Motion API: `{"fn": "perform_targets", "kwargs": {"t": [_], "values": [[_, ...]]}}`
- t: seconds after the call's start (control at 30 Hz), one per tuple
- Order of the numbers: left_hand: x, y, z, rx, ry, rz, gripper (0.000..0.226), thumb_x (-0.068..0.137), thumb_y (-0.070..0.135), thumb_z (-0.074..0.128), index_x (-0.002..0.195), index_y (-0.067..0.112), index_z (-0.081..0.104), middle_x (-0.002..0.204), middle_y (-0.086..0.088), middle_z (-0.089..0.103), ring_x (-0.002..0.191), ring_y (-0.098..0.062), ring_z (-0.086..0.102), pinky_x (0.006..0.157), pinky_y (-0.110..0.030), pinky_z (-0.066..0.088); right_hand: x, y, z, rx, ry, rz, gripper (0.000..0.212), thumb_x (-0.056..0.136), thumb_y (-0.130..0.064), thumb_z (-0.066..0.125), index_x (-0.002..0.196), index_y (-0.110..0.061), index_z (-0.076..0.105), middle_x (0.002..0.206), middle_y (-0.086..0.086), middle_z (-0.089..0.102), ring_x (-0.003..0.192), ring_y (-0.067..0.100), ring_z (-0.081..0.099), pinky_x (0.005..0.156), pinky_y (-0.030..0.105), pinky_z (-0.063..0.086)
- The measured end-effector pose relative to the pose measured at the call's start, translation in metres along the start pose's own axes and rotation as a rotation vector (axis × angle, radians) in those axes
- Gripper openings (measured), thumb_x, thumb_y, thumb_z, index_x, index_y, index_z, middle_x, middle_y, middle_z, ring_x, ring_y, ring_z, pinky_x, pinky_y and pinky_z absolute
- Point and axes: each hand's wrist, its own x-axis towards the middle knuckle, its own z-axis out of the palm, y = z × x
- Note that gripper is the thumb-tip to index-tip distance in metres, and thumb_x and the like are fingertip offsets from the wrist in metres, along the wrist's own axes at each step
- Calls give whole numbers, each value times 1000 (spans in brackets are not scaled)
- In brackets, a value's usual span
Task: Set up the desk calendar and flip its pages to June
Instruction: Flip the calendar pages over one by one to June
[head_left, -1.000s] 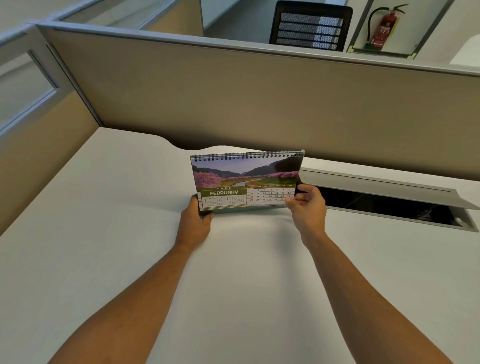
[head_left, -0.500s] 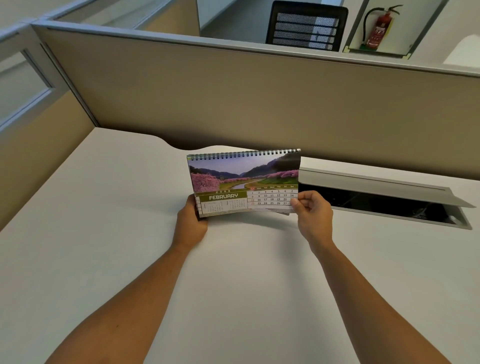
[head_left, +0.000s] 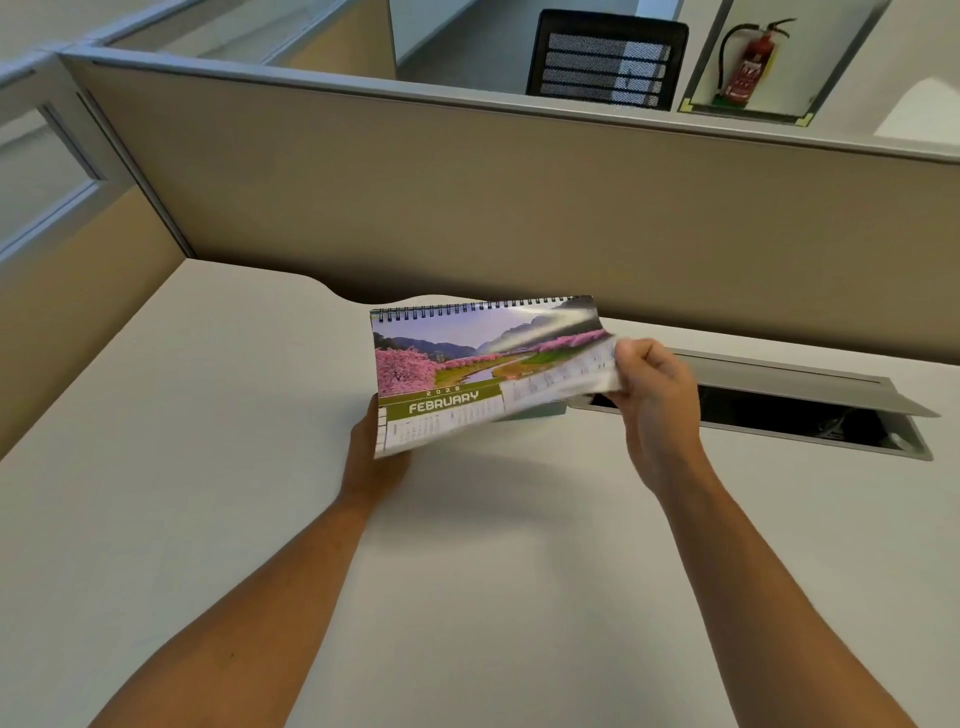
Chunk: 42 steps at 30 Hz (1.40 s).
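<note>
A spiral-bound desk calendar (head_left: 447, 358) stands on the white desk (head_left: 467, 545) near the partition, showing the FEBRUARY page with pink blossom trees and a river. My left hand (head_left: 376, 449) grips its lower left corner from behind, mostly hidden by the page. My right hand (head_left: 652, 387) pinches the lower right corner of the February page and holds it lifted and curled up off the calendar; that corner is blurred. A pale green base shows under the raised page.
An open cable tray (head_left: 769, 410) with a raised grey lid lies in the desk right of the calendar. A beige partition (head_left: 467, 197) runs along the back and left. Beyond it are a black chair (head_left: 605, 60) and a red fire extinguisher (head_left: 750, 62).
My right hand has risen and pulled the February page's right corner up and away from the calendar. The left hand has stayed at the lower left corner.
</note>
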Motion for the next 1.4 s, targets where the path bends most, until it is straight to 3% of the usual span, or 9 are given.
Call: {"fn": "perform_targets", "kwargs": {"t": [0.2, 0.33, 0.47, 0.57, 0.67, 0.73, 1.07, 1.27, 1.4], "values": [[7, 4, -1, -57, 37, 13, 44, 84, 5, 65, 123, 10, 46, 124, -14, 61, 112, -28, 60, 89, -29, 49, 23, -45, 23, 285, -45, -6, 27, 100, -26, 46, 81, -13, 60, 85, 8, 69, 94, 28, 68, 91, 43, 55], [7, 1, 1, -105, 13, -15, 47, 84, 8, 66, 126, 15, 46, 128, -10, 59, 119, -27, 55, 98, -37, 47, 39, -51, 35, 150, -26, -40, 44, 103, -42, 33, 106, -13, 65, 117, 5, 72, 117, 19, 65, 101, 42, 51], [8, 0, 2, -144, 14, -27, 48, 83, 7, 67, 126, 17, 47, 127, -8, 60, 119, -26, 56, 100, -39, 48, 36, -33, 35, -108, 9, -110, 34, 102, -41, 39, 116, -23, 64, 125, -10, 66, 120, 4, 59, 93, 21, 51], [9, -2, 2, -145, 15, -9, 49, 83, 6, 67, 126, 17, 47, 127, -9, 61, 118, -27, 56, 100, -40, 48, 26, -6, 33, -208, 224, -144, 19, 98, -24, 54, 115, -28, 63, 137, -9, 55, 124, 4, 52, 84, 7, 47], [10, -4, 2, -132, 22, -4, 49, 83, 7, 68, 127, 16, 47, 127, -9, 60, 119, -27, 56, 99, -39, 48, 19, 34, 26, -260, 372, -10, 31, 95, -16, 57, 125, -17, 59, 128, 0, 61, 117, 12, 57, 96, 26, 52], [10, -5, 4, -129, 22, -4, 49, 83, 8, 68, 127, 15, 47, 128, -9, 60, 119, -28, 56, 98, -38, 48, 15, 58, 21, -313, 337, 125, 29, 95, -13, 58, 124, -14, 59, 119, 1, 64, 111, 17, 61, 100, 38, 52], [13, -7, 6, -122, 22, -12, 49, 83, 8, 67, 128, 13, 47, 129, -11, 58, 121, -28, 54, 98, -36, 47, 13, 86, 17, -425, 189, 298, 44, 90, -16, 67, 131, -19, 50, 139, 4, 57, 124, 25, 57, 103, 50, 49], [13, -6, 7, -124, 31, -15, 48, 84, 8, 66, 128, 12, 47, 130, -11, 58, 122, -28, 53, 97, -33, 46, 13, 88, 7, -486, 245, 255, 27, 86, -19, 73, 106, -13, 57, 112, 7, 68, 104, 25, 65, 91, 45, 57], [12, -6, 7, -111, 29, -5, 47, 84, 8, 66, 127, 11, 47, 129, -12, 58, 121, -28, 54, 96, -33, 47, 10, 88, 0, -480, 216, 219, 20, 87, -16, 72, 92, -10, 54, 107, 10, 69, 98, 24, 66, 79, 28, 57]]}}
